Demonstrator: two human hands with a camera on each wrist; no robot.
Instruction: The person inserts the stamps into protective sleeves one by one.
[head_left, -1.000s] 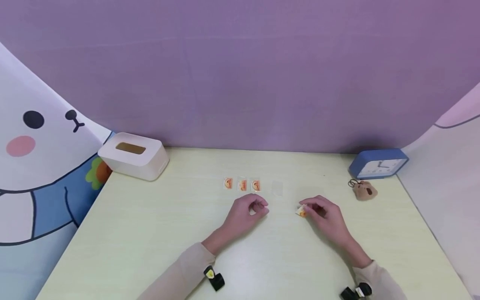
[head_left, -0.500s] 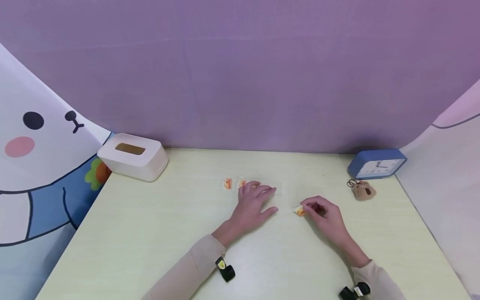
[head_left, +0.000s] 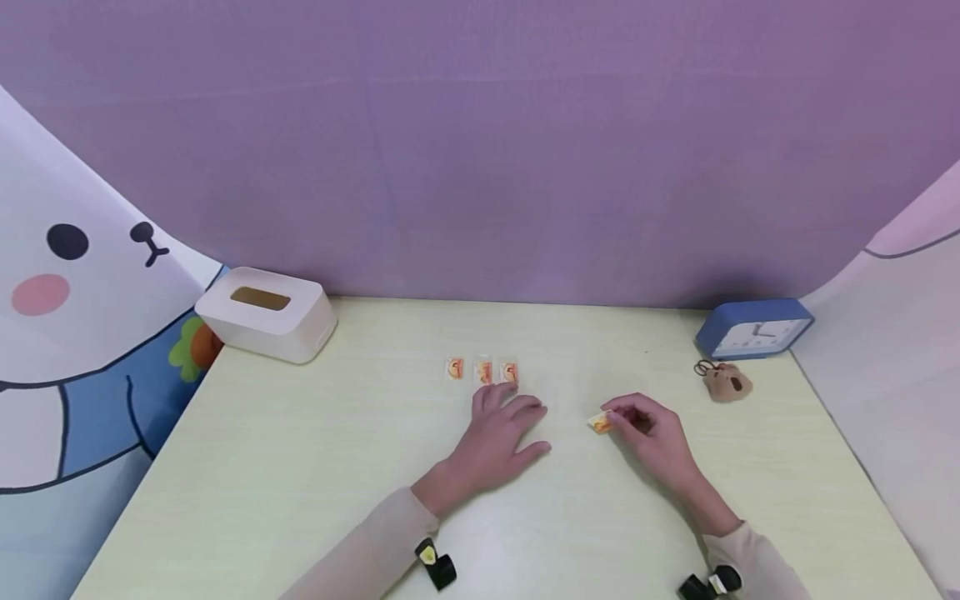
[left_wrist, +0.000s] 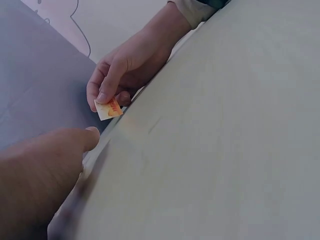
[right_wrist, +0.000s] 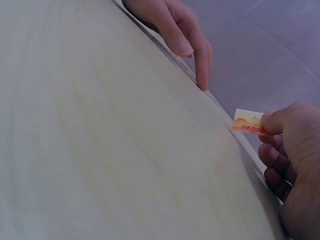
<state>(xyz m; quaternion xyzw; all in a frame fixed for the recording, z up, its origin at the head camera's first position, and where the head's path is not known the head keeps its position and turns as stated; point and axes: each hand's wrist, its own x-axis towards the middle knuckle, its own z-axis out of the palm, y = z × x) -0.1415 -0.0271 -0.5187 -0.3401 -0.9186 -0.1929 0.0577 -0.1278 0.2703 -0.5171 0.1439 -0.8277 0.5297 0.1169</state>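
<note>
My right hand pinches a small square card with an orange and white print, between thumb and index finger. The right wrist view shows the card jutting from those fingertips, with red marks along one edge. To its left, my left hand lies palm down low over the table, its fingers spread. Just beyond its fingertips is a row of three small orange-printed pieces in clear sleeves: a left one, a middle one and a right one. What lies under the left fingers is hidden.
A white tissue box stands at the table's back left corner. At the back right are a blue clock and a brown plush key charm. A purple cloth hangs behind the pale table.
The left hand uncurled, reached forward over the row, then drew back towards me. A clear square right of the row is no longer visible there. The right hand stays almost still with the card.
</note>
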